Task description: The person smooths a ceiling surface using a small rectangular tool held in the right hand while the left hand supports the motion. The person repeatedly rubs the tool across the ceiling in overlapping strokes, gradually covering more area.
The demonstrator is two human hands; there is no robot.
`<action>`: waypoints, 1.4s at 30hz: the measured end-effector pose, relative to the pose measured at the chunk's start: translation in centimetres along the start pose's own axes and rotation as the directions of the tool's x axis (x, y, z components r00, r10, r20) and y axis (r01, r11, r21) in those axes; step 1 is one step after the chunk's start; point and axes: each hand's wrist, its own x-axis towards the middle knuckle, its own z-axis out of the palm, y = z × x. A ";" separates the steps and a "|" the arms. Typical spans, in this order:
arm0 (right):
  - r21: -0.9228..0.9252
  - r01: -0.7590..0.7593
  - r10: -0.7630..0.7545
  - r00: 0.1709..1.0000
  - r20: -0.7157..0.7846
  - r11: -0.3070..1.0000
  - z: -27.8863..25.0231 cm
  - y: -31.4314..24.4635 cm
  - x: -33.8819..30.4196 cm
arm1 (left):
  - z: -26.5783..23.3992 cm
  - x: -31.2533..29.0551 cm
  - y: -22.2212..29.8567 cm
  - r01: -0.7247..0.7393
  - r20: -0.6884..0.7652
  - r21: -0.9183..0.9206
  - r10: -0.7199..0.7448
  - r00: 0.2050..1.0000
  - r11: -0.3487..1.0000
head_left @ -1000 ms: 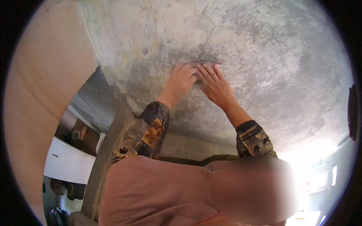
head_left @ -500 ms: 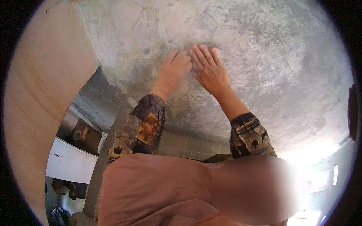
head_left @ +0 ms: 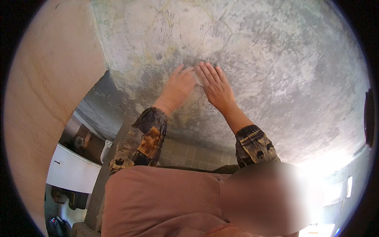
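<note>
Both hands work on a broad grey surface (head_left: 276, 79) mottled with whitish smears and fine lines. My left hand (head_left: 178, 89) is slightly blurred, its forefinger extended and the other fingers bent toward the right hand. Between the hands shows a small pale, thin piece (head_left: 199, 78). The bent left fingers meet its edge; what it is, I cannot make out. My right hand (head_left: 217, 85) lies palm down, fingers stretched out together and tips on the surface, close beside the left fingers. The right palm hides whatever is beneath it.
A smooth tan surface (head_left: 47, 75) curves along the left side. Below it are a white cabinet front (head_left: 73, 168) and dark items (head_left: 59, 227). Grey tiles (head_left: 185, 154) show beyond the surface's near edge. Bright light comes from the lower right.
Both hands have drawn back a little toward me, staying side by side. The pale piece between them now shows. The view has shifted slightly.
</note>
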 end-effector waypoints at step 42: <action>0.183 0.258 -0.266 0.964 0.018 0.949 0.2 1.8 0.1 | -3.6 9.2 -7.0 0.141 -0.086 0.117 -0.131 0.988 0.983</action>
